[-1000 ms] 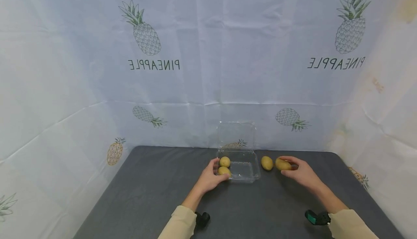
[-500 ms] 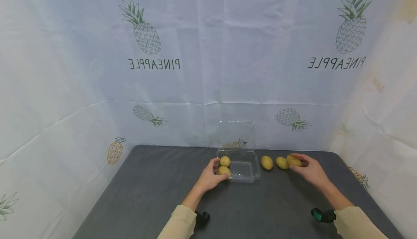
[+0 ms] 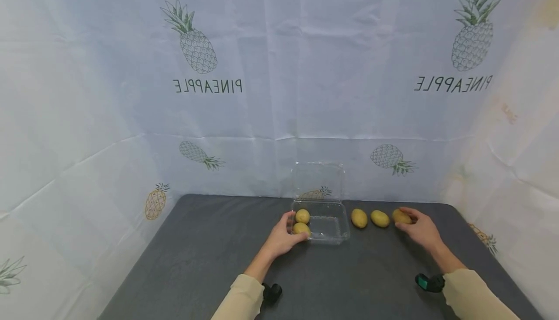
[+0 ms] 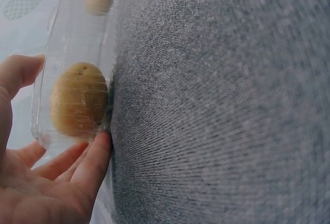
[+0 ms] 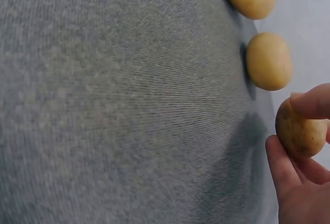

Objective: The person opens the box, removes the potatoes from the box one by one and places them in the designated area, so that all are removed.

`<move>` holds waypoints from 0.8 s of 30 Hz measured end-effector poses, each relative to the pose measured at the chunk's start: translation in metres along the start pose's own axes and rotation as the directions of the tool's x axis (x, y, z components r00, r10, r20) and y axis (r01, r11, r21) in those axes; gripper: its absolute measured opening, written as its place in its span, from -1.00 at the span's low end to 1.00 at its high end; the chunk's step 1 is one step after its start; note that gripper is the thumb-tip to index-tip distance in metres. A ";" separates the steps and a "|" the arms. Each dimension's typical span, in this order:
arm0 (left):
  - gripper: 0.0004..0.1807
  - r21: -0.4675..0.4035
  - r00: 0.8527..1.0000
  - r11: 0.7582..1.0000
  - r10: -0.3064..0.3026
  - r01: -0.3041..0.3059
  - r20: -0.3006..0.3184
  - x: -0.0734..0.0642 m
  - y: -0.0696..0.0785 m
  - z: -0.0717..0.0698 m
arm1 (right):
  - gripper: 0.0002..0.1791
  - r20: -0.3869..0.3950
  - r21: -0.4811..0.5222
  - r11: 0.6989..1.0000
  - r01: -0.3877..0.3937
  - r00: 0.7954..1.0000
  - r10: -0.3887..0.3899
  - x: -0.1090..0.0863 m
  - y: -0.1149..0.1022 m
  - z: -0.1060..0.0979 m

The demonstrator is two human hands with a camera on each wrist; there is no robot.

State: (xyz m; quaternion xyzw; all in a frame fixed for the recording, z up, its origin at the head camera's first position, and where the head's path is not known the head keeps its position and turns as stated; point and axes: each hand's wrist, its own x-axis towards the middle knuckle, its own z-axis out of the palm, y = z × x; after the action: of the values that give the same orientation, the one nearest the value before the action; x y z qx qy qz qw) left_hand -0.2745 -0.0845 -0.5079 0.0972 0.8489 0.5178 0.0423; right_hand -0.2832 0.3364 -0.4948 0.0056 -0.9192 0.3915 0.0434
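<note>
Plainly, the box (image 3: 326, 226) lies left of the far-right potato (image 3: 399, 216).
Left hand (image 3: 281, 239) grips box; right hand (image 3: 421, 231) pinches that potato.

Clr open box (image 3: 330, 225) in L grip (image 3: 280, 239), 2 yel. potatoes (image 3: 302, 216) inside, 2 potatoes (image 3: 359, 218) beside, potato (image 3: 400, 216) in R grip (image 3: 422, 232)
</note>
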 end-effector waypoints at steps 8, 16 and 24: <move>-0.12 -0.013 1.000 1.000 0.013 -0.013 0.009 -0.001 0.002 0.002 | -0.31 -0.010 -0.083 0.996 -0.012 1.000 0.011 0.001 0.007 0.005; -0.11 -0.010 1.000 1.000 0.008 -0.007 0.011 0.001 0.002 0.002 | -0.36 -0.001 -0.140 0.990 0.037 0.999 -0.037 -0.002 0.009 0.002; -0.11 -0.014 1.000 1.000 -0.005 0.005 0.001 0.000 0.001 0.002 | -0.48 0.000 -0.184 0.978 0.098 0.995 -0.100 -0.003 -0.002 -0.007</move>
State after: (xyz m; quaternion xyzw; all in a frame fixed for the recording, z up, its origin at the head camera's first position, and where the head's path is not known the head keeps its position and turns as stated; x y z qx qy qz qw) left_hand -0.2746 -0.0825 -0.5075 0.0948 0.8456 0.5234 0.0446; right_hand -0.2795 0.3405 -0.4886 0.0456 -0.9498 0.3022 0.0675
